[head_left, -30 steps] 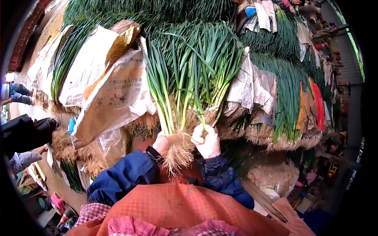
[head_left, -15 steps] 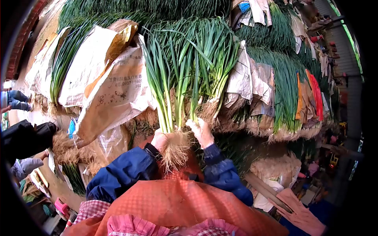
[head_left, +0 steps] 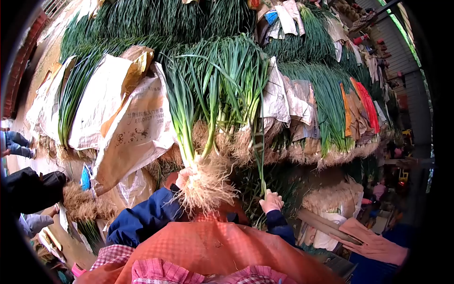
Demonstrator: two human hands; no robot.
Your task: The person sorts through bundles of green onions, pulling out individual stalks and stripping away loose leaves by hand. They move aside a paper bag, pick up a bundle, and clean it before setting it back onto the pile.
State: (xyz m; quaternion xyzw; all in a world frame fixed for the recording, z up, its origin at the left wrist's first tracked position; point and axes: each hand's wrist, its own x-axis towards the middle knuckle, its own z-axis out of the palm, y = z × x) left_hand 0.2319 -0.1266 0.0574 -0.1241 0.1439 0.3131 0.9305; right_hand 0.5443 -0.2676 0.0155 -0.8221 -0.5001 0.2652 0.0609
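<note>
My left hand (head_left: 182, 178) is wrapped round the base of a bunch of green onions (head_left: 187, 128). Its pale, stringy roots (head_left: 208, 185) hang towards me and partly cover the fingers. Off to the right and lower, my right hand (head_left: 271, 202) is closed on the lower end of a thin green leaf strip (head_left: 260, 163), whose long blade reaches up past the roots. Behind the bunch lie more green onions (head_left: 243, 61), roots facing me. An orange-red apron (head_left: 213, 241) covers my lap.
White woven sacks (head_left: 137, 125) drape over the onions at left. Rows of covered onions (head_left: 317, 94) stretch to the right. A root-ended bundle (head_left: 331, 199) sits near a wooden bar (head_left: 321, 222) with a pink glove (head_left: 373, 241). Another person's dark sleeve (head_left: 35, 191) shows at left.
My right hand has moved away from the bunch, down and to the right, drawing a leaf strip with it. The left hand still holds the bunch, its roots now spread wider.
</note>
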